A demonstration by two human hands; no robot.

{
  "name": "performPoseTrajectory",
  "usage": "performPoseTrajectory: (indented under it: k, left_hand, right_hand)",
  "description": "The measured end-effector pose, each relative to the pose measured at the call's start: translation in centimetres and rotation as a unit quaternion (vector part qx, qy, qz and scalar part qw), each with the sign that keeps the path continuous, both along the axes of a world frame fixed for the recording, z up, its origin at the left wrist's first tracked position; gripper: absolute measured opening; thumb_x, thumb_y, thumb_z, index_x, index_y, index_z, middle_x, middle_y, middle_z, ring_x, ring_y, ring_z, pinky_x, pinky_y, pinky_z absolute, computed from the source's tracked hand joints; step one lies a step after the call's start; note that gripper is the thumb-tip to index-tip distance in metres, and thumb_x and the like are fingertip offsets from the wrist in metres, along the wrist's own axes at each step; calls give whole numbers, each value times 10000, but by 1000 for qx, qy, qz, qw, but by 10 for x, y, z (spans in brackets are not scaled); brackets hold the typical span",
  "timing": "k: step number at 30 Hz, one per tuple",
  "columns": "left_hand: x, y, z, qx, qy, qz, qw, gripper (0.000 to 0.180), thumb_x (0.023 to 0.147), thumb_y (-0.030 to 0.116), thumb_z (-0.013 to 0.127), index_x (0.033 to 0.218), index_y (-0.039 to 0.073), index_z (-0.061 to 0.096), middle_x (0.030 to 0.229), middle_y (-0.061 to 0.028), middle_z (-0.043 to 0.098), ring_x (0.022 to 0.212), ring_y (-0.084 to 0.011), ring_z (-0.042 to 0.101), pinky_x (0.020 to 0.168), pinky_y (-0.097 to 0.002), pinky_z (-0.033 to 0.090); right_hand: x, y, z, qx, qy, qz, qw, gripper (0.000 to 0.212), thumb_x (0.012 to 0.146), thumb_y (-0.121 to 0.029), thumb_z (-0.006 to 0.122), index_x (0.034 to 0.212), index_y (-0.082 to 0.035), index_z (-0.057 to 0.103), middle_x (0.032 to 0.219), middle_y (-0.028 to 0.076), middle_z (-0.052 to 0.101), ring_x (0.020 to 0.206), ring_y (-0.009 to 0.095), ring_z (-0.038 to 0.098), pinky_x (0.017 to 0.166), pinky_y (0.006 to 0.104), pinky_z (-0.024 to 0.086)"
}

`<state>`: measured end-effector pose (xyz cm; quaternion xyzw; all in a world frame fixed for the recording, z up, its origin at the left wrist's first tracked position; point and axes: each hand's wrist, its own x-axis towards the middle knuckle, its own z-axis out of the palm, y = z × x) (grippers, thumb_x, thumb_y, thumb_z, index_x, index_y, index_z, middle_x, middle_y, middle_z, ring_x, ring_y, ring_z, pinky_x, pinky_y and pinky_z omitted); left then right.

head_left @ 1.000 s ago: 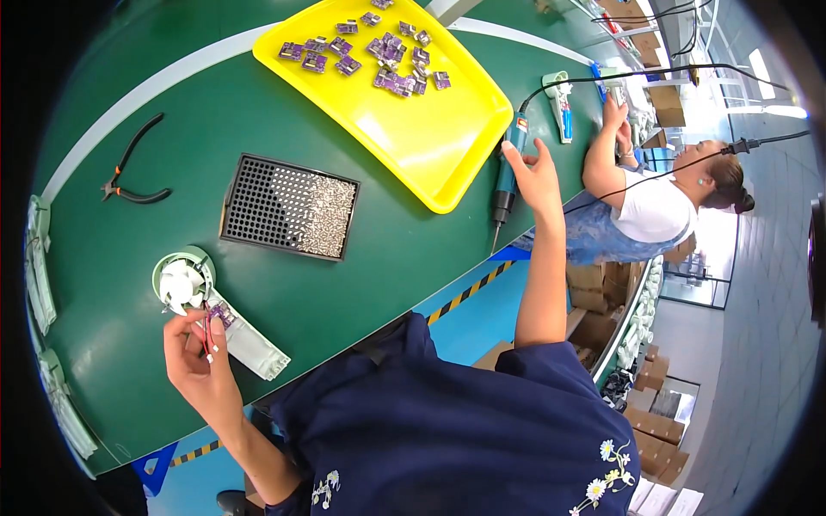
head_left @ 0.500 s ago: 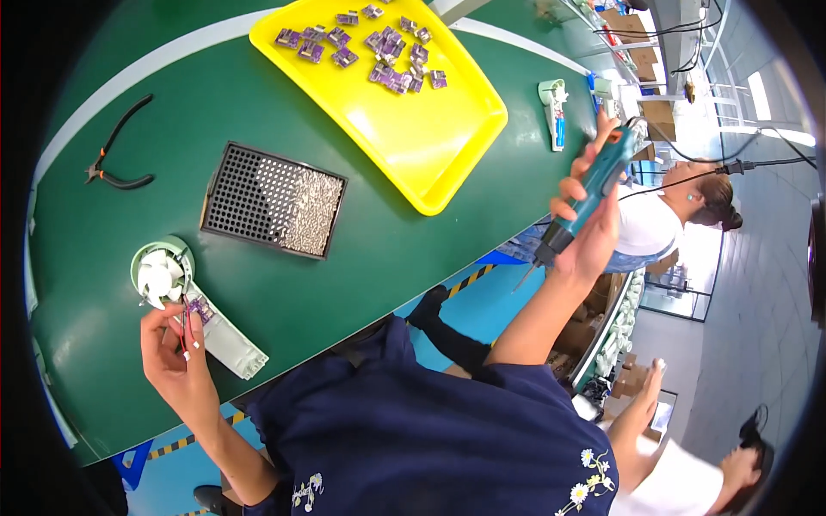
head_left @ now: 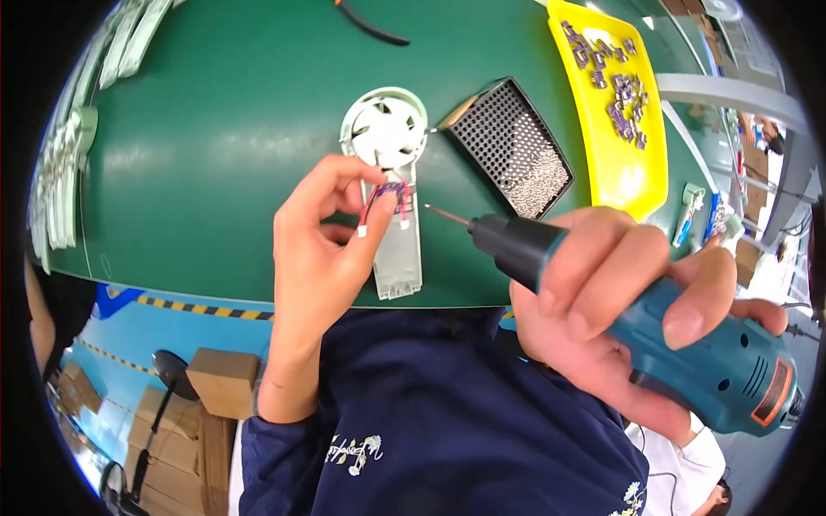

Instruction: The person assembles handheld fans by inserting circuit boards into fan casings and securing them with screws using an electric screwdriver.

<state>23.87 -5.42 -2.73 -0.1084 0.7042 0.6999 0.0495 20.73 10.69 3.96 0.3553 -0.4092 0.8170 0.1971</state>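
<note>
A pale green handheld fan housing (head_left: 397, 267) lies on the table, its round head with white blades (head_left: 385, 133) pointing away from me. My left hand (head_left: 320, 236) is closed at its neck, thumb and fingertips on a small purple circuit board (head_left: 391, 191). Red and black wires with white connectors (head_left: 362, 230) dangle by the thumb. In my right hand (head_left: 615, 284), fingers wrapped round it, is a teal and black electric screwdriver (head_left: 688, 344). Its thin bit (head_left: 447, 214) points left toward the housing, apart from it. Whether the bit tip carries a screw is too small to tell.
A black perforated tray with small screws (head_left: 514, 142) lies right of the fan. Beyond it is a yellow tray (head_left: 615, 176) with several purple boards. Pliers (head_left: 374, 26) lie at the far edge. More green housings (head_left: 64, 189) line the left, and cartons (head_left: 222, 378) stand below.
The view has turned left, so the table things appear farther right. My right hand has brought the screwdriver from far right to near the fan. My left hand stays at the circuit board.
</note>
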Motion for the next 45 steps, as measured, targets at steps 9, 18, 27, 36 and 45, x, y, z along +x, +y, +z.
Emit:
performPoseTrajectory:
  k: [9,18,27,36,45]
  left_hand:
    - [-7,-3,-5,-40,55,-15,998,160,808,-27,698,926,38,612,655,1,408,588,-98,424,536,-239,428]
    - [-6,-1,-2,-33,41,-15,999,156,809,-11,704,914,50,607,639,-16,406,570,-131,449,554,-273,447]
    - [-4,0,-7,-38,55,-21,998,156,826,-13,696,944,48,615,676,7,438,603,-86,458,535,-227,414]
    - [-3,-3,-4,-83,65,-54,993,171,848,-55,671,980,40,619,735,28,452,657,-28,501,492,-180,418]
    - [3,5,-2,-59,57,-19,996,183,803,-53,676,946,49,622,700,-6,440,624,-93,451,531,-230,440]
  right_hand:
    - [-2,-24,0,61,6,34,998,698,921,-549,583,1426,-186,265,1078,123,502,624,245,486,505,358,406]
    - [-3,-8,-11,152,12,-6,988,794,910,-647,517,1531,-310,154,1174,97,486,619,241,492,460,353,407]
    - [2,-14,-12,187,31,38,981,840,900,-540,606,1542,-328,107,1108,104,500,585,249,495,456,354,430]
    - [2,-22,-33,88,109,-28,990,822,912,-520,602,1537,-276,128,1066,112,492,509,209,453,403,328,416]
    - [16,-24,-43,48,81,-86,992,852,902,-527,582,1543,-345,50,1007,88,470,540,211,472,429,333,434]
